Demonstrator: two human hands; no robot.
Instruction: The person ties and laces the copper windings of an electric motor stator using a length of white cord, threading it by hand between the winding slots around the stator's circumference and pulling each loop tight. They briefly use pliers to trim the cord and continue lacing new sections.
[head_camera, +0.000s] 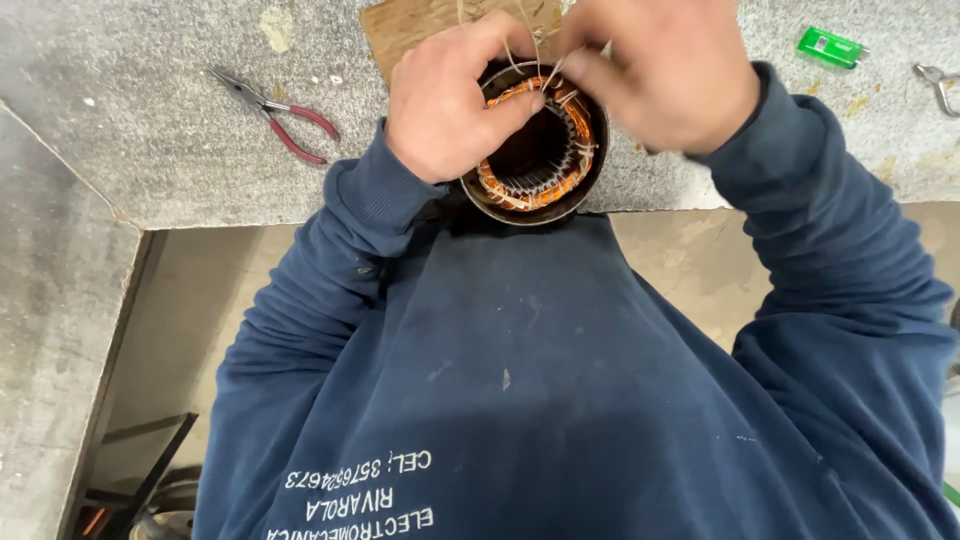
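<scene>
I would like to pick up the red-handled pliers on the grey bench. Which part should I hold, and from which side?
Probably best by the two red handles of the pliers, coming from above. They lie flat on the grey bench, handles spread slightly and pointing toward the person, metal jaws pointing away. Nothing lies against them. The left hand is the nearer one, but both it and the right hand are on the motor stator.

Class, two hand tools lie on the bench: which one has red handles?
The pliers left of the hands, with red grips; the tool at the right edge is bare metal.
</scene>
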